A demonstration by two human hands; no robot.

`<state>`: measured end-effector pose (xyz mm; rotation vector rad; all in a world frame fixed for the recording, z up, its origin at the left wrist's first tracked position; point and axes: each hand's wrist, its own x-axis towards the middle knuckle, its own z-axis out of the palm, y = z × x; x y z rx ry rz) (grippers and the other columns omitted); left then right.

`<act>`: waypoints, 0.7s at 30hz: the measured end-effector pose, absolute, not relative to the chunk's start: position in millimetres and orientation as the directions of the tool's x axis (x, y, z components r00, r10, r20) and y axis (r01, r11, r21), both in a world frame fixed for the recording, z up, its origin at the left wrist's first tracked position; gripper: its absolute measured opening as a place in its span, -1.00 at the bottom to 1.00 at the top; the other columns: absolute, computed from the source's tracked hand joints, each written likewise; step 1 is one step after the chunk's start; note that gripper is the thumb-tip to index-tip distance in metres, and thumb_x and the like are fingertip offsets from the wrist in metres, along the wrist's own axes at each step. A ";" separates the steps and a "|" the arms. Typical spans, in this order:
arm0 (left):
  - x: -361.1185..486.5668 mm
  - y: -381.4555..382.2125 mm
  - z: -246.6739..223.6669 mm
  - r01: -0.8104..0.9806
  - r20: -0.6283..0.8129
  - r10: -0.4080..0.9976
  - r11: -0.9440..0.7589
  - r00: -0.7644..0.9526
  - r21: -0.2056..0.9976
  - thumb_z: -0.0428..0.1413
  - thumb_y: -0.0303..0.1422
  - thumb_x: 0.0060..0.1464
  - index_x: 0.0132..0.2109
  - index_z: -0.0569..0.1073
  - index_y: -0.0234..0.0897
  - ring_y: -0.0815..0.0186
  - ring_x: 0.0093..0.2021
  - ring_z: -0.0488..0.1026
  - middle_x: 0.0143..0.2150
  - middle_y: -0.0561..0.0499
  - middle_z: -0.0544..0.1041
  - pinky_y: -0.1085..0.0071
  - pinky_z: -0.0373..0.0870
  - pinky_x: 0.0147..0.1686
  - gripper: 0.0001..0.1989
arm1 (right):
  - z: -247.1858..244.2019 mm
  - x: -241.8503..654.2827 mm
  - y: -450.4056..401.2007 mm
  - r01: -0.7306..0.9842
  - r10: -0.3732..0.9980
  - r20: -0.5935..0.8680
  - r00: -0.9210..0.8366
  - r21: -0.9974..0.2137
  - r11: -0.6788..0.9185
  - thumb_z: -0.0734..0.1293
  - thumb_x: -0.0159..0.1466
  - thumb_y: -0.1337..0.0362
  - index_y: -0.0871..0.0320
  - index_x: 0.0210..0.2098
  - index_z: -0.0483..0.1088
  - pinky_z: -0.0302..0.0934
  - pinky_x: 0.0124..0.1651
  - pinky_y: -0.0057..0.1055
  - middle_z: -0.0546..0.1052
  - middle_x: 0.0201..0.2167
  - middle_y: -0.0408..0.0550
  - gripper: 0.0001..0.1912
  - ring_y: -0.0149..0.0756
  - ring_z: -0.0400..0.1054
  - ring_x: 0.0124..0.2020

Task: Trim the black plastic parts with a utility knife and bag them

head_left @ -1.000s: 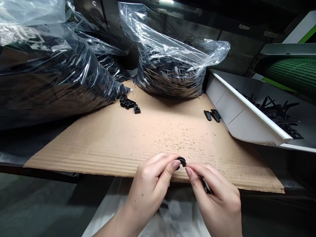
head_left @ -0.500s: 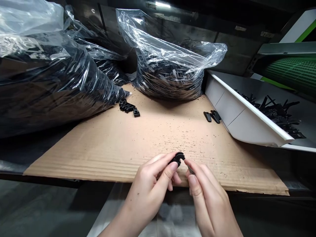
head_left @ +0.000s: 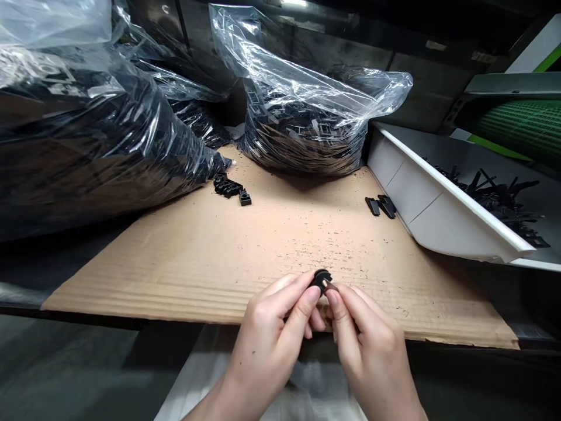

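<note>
Near the front edge of a cardboard sheet (head_left: 197,257), my left hand (head_left: 276,327) pinches a small black curved part (head_left: 321,278) between thumb and fingers. My right hand (head_left: 368,333) meets it from the right, closed on a small thin tool (head_left: 326,285) whose light tip touches the inside of the black part. Most of the tool is hidden by the fingers. Dark shavings are scattered on the cardboard beyond both hands.
A cluster of black parts (head_left: 228,186) lies at the left, beside a large filled plastic bag (head_left: 87,152). Another bag (head_left: 302,137) stands at the back. Several flat black pieces (head_left: 380,206) lie by a white bin (head_left: 438,216) holding black parts.
My right hand has moved slightly up and left, bringing the tool's tip to the black part. My left hand still holds the part. The view has shifted slightly.
</note>
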<state>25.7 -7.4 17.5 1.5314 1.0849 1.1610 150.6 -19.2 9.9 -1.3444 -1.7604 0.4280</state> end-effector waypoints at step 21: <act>22.5 -6.4 14.5 0.256 0.208 0.949 -0.267 0.236 0.929 -0.09 -0.43 0.18 -0.27 0.44 -0.26 0.38 -0.49 0.34 -0.52 0.08 0.37 0.48 0.30 -0.45 -0.79 | 31.4 156.8 9.3 0.413 0.967 0.208 0.144 -0.901 0.132 0.25 0.17 0.17 0.18 -0.31 0.31 0.24 -0.39 -0.46 0.40 -0.49 -0.14 -0.80 -0.38 0.32 -0.45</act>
